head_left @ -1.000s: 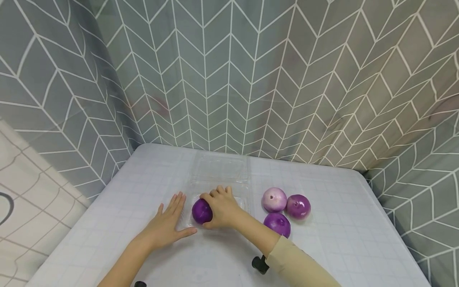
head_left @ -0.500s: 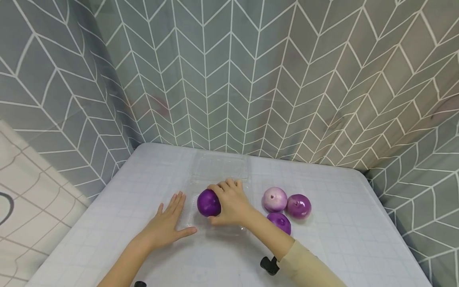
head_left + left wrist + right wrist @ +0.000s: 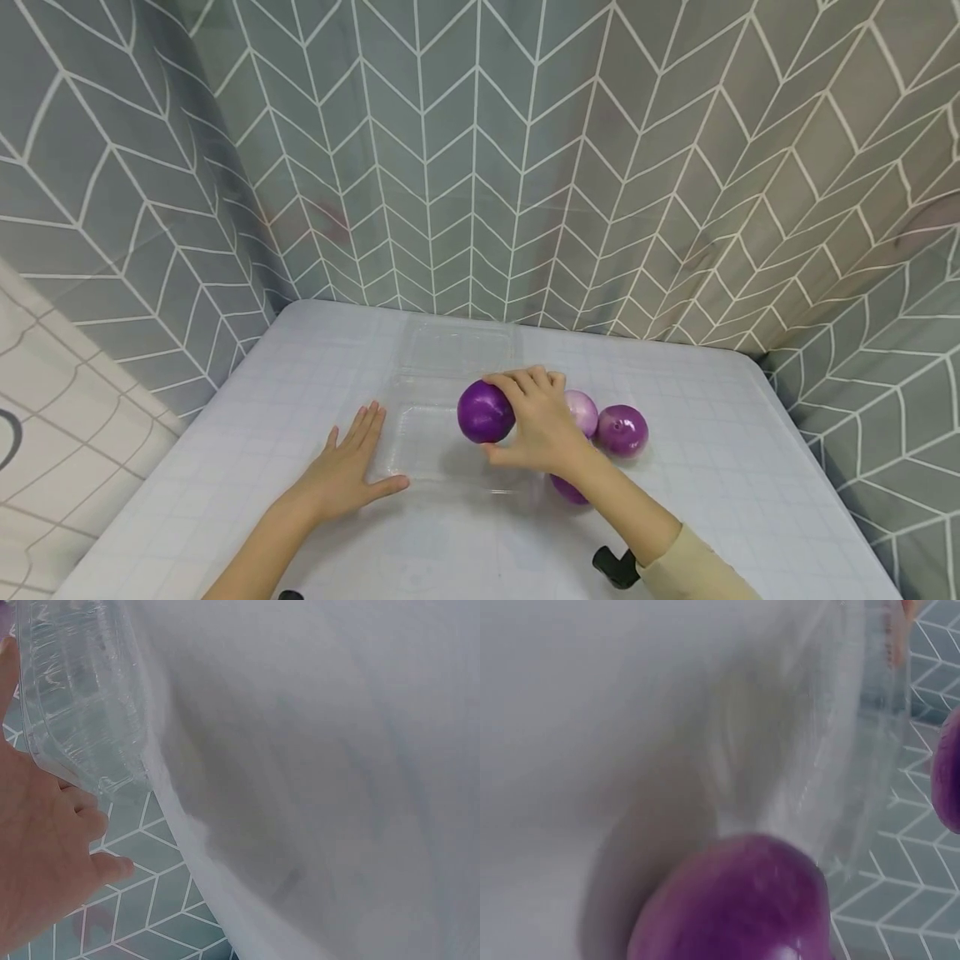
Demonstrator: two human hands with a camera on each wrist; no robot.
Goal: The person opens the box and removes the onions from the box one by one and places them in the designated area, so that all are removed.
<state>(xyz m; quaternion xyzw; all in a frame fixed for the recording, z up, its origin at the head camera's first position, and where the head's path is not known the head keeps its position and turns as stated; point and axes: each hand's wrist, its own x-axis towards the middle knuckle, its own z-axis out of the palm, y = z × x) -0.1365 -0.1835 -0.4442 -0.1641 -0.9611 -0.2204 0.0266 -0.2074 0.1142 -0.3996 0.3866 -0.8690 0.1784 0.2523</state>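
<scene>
In the head view my right hand (image 3: 542,425) grips a purple onion (image 3: 486,411) by its right side, fingers over the top and thumb below. The onion is held over the right part of a clear plastic clamshell container (image 3: 420,446), whose lid (image 3: 459,346) lies folded back. My left hand (image 3: 347,471) rests with straight, spread fingers at the container's left edge. A pale onion (image 3: 582,412) and another purple onion (image 3: 570,490) are partly hidden behind my right hand and forearm. One more purple onion (image 3: 622,431) sits to their right.
The container stands on a white-covered table (image 3: 720,483) with a patterned grey curtain (image 3: 480,167) behind it. Black wrist-camera parts (image 3: 617,567) show beside the right forearm. A purple onion (image 3: 739,907) fills the bottom of the right wrist view.
My right hand has lifted the purple onion up from the container's left side and carried it to the right. The left hand has stayed in place.
</scene>
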